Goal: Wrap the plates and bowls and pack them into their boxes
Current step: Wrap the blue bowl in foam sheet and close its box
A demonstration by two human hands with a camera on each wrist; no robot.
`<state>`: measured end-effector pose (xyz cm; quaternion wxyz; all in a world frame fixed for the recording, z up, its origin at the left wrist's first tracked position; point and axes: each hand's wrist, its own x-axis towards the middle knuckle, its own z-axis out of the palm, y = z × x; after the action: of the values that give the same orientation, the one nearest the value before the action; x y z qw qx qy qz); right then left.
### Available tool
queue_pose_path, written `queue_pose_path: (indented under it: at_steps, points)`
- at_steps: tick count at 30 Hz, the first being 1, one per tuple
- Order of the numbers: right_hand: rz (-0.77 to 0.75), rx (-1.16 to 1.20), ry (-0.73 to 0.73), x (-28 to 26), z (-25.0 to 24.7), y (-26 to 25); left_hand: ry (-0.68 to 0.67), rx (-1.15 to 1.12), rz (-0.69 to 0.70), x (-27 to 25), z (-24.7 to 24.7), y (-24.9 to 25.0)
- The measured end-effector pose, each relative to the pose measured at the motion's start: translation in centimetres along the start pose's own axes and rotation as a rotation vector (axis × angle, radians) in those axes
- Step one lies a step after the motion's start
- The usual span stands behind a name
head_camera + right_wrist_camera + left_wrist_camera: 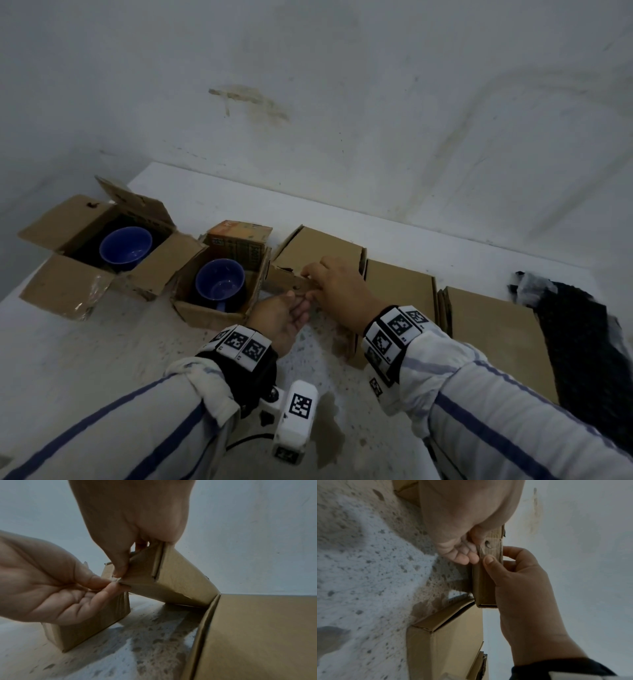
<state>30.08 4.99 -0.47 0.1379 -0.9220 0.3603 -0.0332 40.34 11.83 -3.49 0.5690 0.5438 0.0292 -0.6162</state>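
The white speckled table stands against a stained pale wall and carries a row of cardboard boxes, with a dark cloth heaped at its right end. At the far left a large open box with its flaps spread holds a blue bowl; just beside it a smaller open box holds a second blue bowl, and a small printed orange carton stands behind that one. To the right lie two flat closed boxes, a wide one near the cloth and a narrower one next to it. Between the narrower flat box and the smaller open box sits the tilted box in both hands: in the right wrist view its left side is raised off the table while its lower right edge rests against the neighbouring flat box. The right hand comes over the top, its grip closed on the raised front edge of the tilted box, thumb in front and fingers behind. The left hand lies palm up beneath, its grip narrow, thumb and forefinger pinching a small cardboard flap at that same edge, where a curved slot is cut. Both wrists wear bands with black-and-white markers
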Motion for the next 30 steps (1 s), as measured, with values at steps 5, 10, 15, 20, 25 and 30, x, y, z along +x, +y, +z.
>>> queue_pose_path:
  at_steps: [5,10,15,20,25,30]
  points:
    - [-0.040,-0.004,0.057,-0.2,0.5,-0.2,-0.003,0.036,-0.025,-0.1,-0.1,-0.3]
    - [-0.035,-0.007,0.048,-0.5,0.4,-0.3,0.031,0.107,-0.050,-0.1,-0.2,-0.3]
    - [-0.053,-0.041,0.022,-0.8,1.2,-0.4,0.069,0.169,-0.042,0.2,-1.0,-0.7]
    - [-0.077,-0.077,0.000,-1.4,3.0,-0.4,0.080,0.296,-0.072,0.2,-2.1,-1.0]
    - [-0.133,-0.209,-0.047,-2.1,5.1,-0.4,0.072,0.521,-0.122,-0.1,-2.7,-1.3]
    - [-0.109,-0.114,-0.117,-2.6,6.3,-0.7,0.026,0.709,-0.129,-0.9,-2.9,-0.7]
